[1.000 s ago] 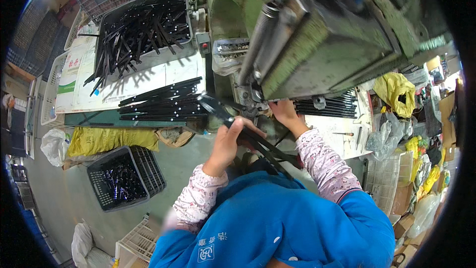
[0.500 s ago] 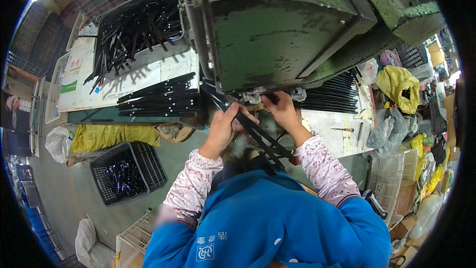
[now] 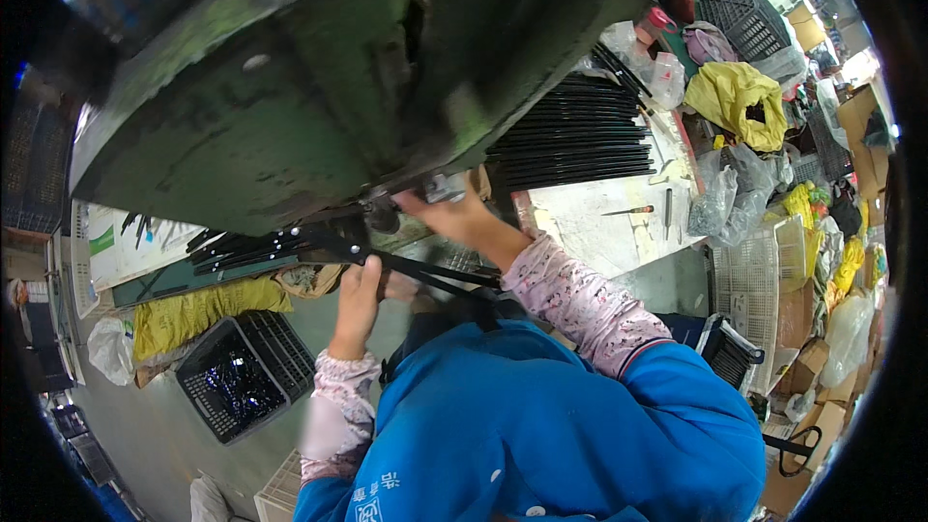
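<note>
While left hand (image 3: pixel 365 292) holds strips (image 3: pixel 414 264) | machine (image 3: pixel 242 145) hides more left tabletop (image 3: pixel 137 253)

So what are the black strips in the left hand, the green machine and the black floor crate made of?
The black strips in the left hand: probably painted metal, though plastic is possible; smooth, with shiny rivet-like dots. The green machine: likely iron or steel, its paint patchy and stained. The black crate: apparently moulded plastic, given its perforated walls.
</note>
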Demonstrator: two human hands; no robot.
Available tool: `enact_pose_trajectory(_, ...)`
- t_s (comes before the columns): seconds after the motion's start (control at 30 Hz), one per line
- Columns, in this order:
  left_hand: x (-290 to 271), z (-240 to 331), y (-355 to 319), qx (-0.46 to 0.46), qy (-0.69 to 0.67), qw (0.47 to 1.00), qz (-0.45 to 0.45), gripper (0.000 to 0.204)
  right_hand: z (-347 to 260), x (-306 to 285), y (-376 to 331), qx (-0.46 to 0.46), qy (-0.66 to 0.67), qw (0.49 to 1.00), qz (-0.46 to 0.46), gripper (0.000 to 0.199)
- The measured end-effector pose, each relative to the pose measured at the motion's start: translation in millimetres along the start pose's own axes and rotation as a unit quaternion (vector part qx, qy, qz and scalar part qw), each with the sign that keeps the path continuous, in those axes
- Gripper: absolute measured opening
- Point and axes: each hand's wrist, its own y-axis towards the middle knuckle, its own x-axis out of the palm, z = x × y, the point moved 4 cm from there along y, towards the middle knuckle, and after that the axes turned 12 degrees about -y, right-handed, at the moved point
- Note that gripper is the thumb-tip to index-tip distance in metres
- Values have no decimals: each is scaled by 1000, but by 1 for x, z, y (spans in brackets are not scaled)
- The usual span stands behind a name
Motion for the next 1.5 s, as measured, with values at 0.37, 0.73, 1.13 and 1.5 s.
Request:
enact_pose_trajectory(0.37, 14, 69, -30, -8, 52, 998, 45, 22, 167, -38, -72, -42, -429, 894, 126, 24)
enact_pose_trajectory(0.73, 16, 72, -10, 173, -53, 957, 226, 19, -60, -53, -43, -324, -204, 909, 166, 34)
enact_pose_trajectory(1.13, 4, 55, -28, -90, -51, 995, 2, 33, -67, -52, -31, -242, -270, 892, 269, 29)
enact_pose_trajectory(1.5, 49, -16, -2, -157, -37, 982, -99, 35, -89, -57, -38, -210, -268, 910, 237, 26)
